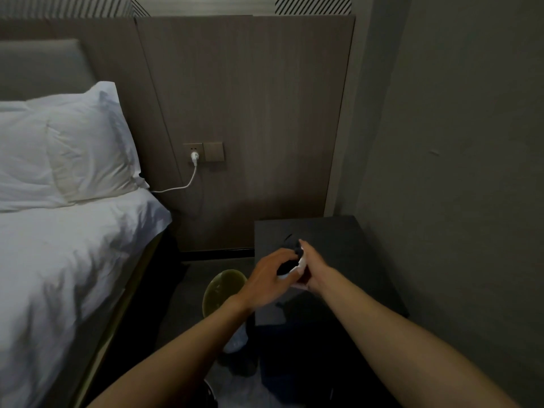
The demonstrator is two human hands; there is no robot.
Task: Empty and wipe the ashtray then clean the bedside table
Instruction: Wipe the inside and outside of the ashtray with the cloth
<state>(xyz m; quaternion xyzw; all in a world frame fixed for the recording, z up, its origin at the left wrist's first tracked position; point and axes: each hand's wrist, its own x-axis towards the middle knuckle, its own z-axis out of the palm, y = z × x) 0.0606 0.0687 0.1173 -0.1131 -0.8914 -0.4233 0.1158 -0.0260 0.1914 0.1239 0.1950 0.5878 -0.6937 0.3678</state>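
Observation:
A small dark ashtray (287, 265) is held above the near left part of the black bedside table (347, 248). My left hand (265, 282) grips it from the left. My right hand (312, 265) presses a white tissue (301, 263) against the ashtray's right side. Both hands meet over the table, and most of the ashtray is hidden between them. The room is dim, so the ashtray's inside cannot be made out.
A bin with a yellow-green liner (222, 290) stands on the floor left of the table. A bed with white sheets (67, 260) and a pillow (79, 145) fills the left. A white charger cable (188, 178) hangs from the wall socket. The wall (456, 172) is close on the right.

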